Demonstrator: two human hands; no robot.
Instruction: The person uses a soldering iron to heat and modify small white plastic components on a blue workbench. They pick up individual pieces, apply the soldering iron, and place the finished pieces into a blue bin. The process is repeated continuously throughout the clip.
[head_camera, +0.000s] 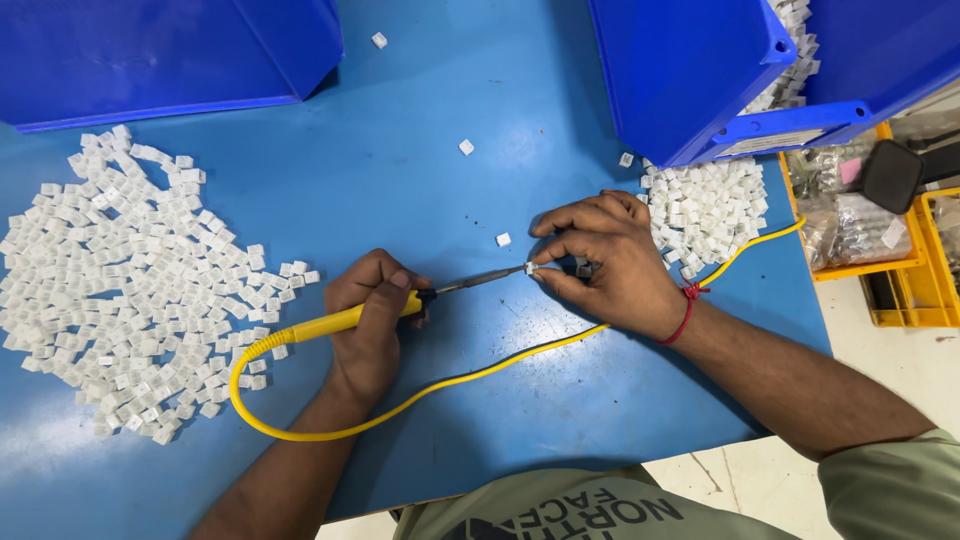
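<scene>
My left hand (368, 322) grips the yellow handle of a soldering iron (340, 320), whose thin metal tip reaches right. Against that tip sits a small white plastic piece (530, 268), pinched between the thumb and fingers of my right hand (610, 262). A red thread is tied round my right wrist. The iron's yellow cord (480, 372) loops under both forearms and runs off to the right.
A big heap of white pieces (130, 280) lies at left on the blue table (420, 180), a smaller heap (710, 205) beside my right hand. Blue bins (690, 70) stand at the back. Yellow trays (870, 255) with bagged parts sit at right.
</scene>
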